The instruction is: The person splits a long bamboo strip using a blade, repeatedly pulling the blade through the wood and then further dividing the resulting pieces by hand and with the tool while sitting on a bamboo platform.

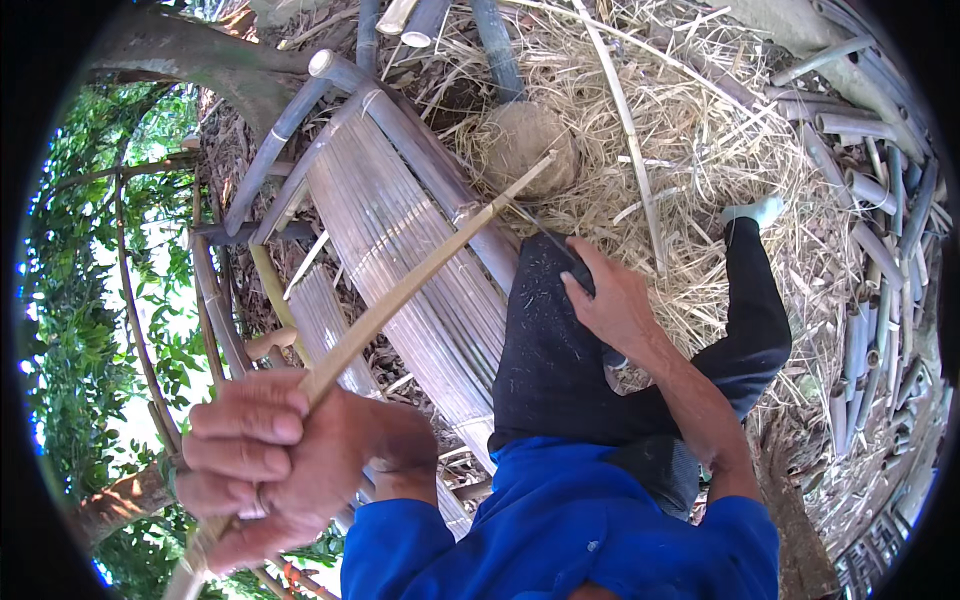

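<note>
My left hand (265, 455) is wrapped round a long pale bamboo strip (410, 285) at the lower left. The strip slants up and to the right, and its far end lies over a round wooden stump (545, 180). In my right hand (615, 305), resting by my thigh, is a knife (545, 228) with a thin blade. Its blade points up and left, close to the strip's far part; whether they touch I cannot tell. My fingers hide most of the knife's handle.
A slatted bamboo bench (400, 240) stands left of my legs. Shavings (690, 130) cover the ground around the stump, with a loose bamboo strip (635, 170) among them. Cut bamboo poles (865, 330) are piled at the right. Green leaves (100, 330) fill the left side.
</note>
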### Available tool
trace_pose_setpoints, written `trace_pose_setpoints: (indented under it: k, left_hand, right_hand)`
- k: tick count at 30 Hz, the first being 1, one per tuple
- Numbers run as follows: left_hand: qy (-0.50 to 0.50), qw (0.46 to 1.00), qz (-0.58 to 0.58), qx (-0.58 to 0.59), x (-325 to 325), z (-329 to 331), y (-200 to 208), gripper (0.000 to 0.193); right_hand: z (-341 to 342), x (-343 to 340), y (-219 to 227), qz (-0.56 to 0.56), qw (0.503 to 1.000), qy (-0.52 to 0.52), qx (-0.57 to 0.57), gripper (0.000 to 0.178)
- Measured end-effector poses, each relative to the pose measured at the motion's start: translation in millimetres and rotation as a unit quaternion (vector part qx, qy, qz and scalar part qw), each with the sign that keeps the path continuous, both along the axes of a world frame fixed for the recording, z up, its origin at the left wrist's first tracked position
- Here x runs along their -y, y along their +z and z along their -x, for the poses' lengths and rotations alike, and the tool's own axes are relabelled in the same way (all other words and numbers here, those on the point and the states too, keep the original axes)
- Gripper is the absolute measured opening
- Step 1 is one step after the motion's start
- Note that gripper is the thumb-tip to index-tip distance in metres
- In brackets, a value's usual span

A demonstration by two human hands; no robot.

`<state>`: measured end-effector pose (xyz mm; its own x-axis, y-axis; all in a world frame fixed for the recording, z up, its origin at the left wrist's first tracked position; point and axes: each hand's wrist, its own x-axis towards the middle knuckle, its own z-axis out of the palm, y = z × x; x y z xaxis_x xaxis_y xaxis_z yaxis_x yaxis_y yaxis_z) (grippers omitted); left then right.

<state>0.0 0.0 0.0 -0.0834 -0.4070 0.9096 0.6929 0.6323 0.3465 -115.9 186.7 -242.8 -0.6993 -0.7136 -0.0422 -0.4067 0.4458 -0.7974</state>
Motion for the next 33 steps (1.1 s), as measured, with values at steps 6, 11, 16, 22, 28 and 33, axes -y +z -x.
trace_pose_setpoints:
  k: [6, 11, 16, 22, 28, 33]
  left_hand:
    - [-0.017, 0.999, -0.003, -0.047, -21, 16, -3, 0.054]
    - [-0.121, 0.991, -0.007, -0.055, -22, 16, -6, 0.049]
    - [-0.092, 0.995, 0.014, 0.028, -16, 7, -1, 0.043]
    - [-0.060, 0.997, 0.029, -0.034, -30, 38, 2, 0.041]
    - [0.030, 0.997, 0.002, -0.076, -28, 48, -2, 0.049]
    - [0.027, 0.998, 0.032, -0.057, -16, 61, -25, 0.042]
  right_hand:
    - [-7, 23, 58, 0.180, 0.982, 0.054, -0.031, 0.039]
    - [16, 33, 5, 0.067, 0.998, 0.003, -0.009, 0.031]
    - [1, 27, 47, 0.229, 0.959, 0.109, -0.126, 0.021]
    - [57, 45, -24, -0.039, 0.998, 0.037, -0.032, 0.032]
    - [28, 39, -17, 0.108, 0.989, 0.084, -0.049, 0.035]
    - [96, 44, -118, -0.057, 0.998, -0.003, -0.004, 0.034]
